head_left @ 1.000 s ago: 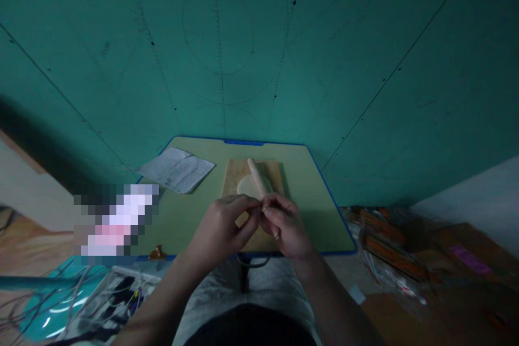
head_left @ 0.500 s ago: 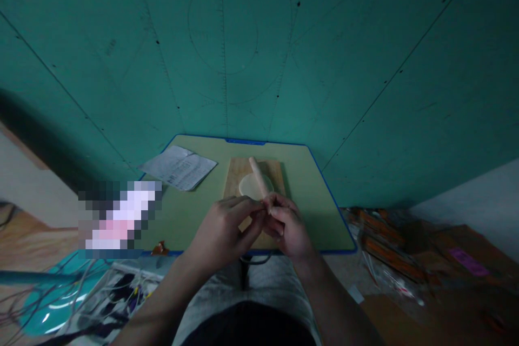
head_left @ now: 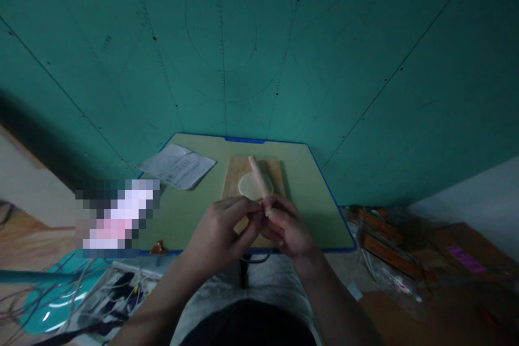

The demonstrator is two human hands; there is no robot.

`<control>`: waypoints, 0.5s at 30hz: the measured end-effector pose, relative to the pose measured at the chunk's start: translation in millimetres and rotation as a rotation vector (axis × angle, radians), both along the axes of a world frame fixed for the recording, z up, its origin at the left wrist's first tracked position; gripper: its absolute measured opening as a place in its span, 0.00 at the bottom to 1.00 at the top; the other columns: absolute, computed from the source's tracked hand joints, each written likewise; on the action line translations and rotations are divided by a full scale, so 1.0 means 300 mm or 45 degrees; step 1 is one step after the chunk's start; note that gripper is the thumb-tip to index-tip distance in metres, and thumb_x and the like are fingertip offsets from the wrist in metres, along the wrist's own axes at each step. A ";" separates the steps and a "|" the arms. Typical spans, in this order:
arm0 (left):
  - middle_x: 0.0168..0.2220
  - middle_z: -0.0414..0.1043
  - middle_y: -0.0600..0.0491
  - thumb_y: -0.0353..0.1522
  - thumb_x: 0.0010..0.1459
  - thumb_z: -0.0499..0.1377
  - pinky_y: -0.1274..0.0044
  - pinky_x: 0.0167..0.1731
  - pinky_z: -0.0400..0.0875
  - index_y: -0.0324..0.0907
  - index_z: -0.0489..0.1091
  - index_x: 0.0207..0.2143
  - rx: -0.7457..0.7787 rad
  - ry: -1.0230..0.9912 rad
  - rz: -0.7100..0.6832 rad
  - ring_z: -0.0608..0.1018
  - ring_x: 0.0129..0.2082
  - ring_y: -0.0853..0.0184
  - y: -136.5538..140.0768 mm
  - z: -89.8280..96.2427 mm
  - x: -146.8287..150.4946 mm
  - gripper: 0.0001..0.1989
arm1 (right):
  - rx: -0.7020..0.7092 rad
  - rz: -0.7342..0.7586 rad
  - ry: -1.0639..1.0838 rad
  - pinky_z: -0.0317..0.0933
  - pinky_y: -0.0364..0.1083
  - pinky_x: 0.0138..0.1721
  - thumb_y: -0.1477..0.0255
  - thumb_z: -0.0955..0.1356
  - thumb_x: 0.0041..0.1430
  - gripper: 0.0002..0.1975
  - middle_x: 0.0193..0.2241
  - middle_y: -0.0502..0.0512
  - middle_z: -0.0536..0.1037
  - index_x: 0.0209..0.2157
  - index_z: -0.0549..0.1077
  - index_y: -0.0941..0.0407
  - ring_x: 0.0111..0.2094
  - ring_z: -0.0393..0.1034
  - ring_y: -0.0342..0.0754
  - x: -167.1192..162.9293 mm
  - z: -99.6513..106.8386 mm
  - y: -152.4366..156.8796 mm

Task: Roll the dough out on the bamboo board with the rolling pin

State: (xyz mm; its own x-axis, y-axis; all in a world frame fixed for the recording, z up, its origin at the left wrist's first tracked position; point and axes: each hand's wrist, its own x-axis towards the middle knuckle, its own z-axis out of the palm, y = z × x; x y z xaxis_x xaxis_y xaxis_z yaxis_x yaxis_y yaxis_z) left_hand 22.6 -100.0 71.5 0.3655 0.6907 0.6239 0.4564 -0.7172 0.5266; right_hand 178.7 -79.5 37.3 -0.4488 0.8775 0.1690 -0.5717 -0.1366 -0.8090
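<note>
My left hand (head_left: 227,230) and my right hand (head_left: 288,227) meet fingertip to fingertip over the near end of a wooden cutting board (head_left: 235,168). Both are closed in a pinch. Whatever lies between the fingers is too small and dark to make out. Just beyond them a flat round of dough (head_left: 246,186) rests on the board. A wooden rolling pin (head_left: 257,172) lies slanted across the dough, its near end close to my right fingers.
The board lies on a pale green table (head_left: 312,194) with a blue rim, against a green wall. Folded paper (head_left: 182,166) lies at the back left, and a small brown scrap (head_left: 159,247) at the front left edge. Boxes (head_left: 466,257) stand right; a bin of cables (head_left: 117,297) stands left.
The fingers have shifted only slightly against each other, still pinched together. The whole view has moved a little; the dough, rolling pin and board stay put.
</note>
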 end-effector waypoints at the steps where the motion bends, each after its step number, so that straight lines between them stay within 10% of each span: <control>1: 0.27 0.74 0.55 0.26 0.63 0.55 0.81 0.26 0.66 0.41 0.70 0.34 -0.001 -0.003 -0.004 0.76 0.26 0.72 0.000 -0.002 -0.001 0.05 | 0.005 0.008 0.010 0.40 0.37 0.12 0.62 0.75 0.51 0.12 0.17 0.39 0.59 0.28 0.71 0.53 0.12 0.42 0.34 0.000 -0.001 0.001; 9: 0.29 0.76 0.53 0.31 0.63 0.56 0.79 0.29 0.67 0.41 0.71 0.36 -0.107 0.017 -0.005 0.78 0.29 0.69 0.010 0.000 -0.020 0.05 | 0.025 -0.135 -0.215 0.40 0.38 0.14 0.59 0.76 0.51 0.14 0.16 0.40 0.62 0.29 0.74 0.54 0.13 0.46 0.35 0.018 -0.012 0.010; 15: 0.21 0.71 0.56 0.42 0.67 0.48 0.79 0.23 0.64 0.44 0.65 0.27 -0.601 -0.188 -0.032 0.74 0.22 0.69 0.085 -0.043 0.034 0.18 | 0.180 -0.373 -0.469 0.44 0.38 0.15 0.57 0.73 0.55 0.16 0.16 0.41 0.64 0.28 0.70 0.54 0.15 0.49 0.36 -0.002 0.002 0.019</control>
